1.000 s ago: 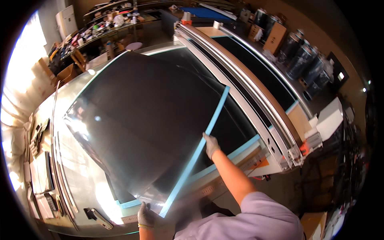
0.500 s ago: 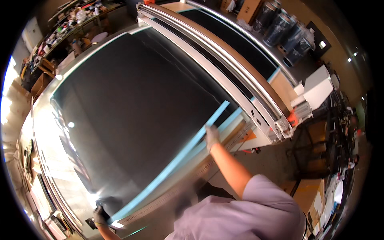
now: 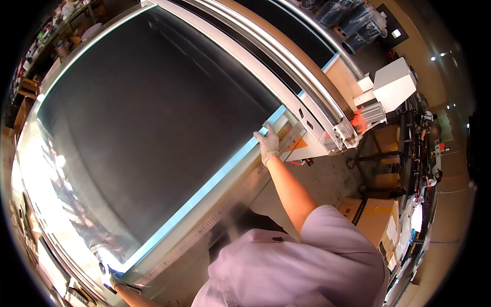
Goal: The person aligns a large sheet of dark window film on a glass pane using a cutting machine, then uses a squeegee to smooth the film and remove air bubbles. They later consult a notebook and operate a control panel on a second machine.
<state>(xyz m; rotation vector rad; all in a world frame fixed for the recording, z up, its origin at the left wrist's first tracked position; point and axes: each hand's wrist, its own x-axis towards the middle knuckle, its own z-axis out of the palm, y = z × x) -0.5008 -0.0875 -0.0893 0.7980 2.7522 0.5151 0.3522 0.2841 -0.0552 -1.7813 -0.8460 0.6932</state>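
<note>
A large glossy black sheet (image 3: 163,123) covers the flat table, with a light blue strip (image 3: 199,196) along its near edge. My right hand (image 3: 269,144), in a pale knit glove, rests on the strip close to its far right end. Its thumb and fingers are spread apart over the blue. At the strip's lower left end is my left hand (image 3: 115,281), also gloved, beside the sheet's corner. Small dark and blue shapes lie around its fingers, which are too small and hidden to read. A ruler-like marked scale (image 3: 204,225) runs along the table's near edge.
A long roller beam (image 3: 302,66) crosses beyond the sheet, with a white housing (image 3: 395,84) at its right end. Cardboard boxes (image 3: 372,217) stand on the right, below a cluttered shelf. Plastic-wrapped rolls (image 3: 353,23) stand at the back. Strong glare covers the table's left side.
The blue strip, raised and slanting before, now lies straight along the table's near edge. My right hand's fingers have spread over it. The view has shifted, so the table sits higher and further left.
</note>
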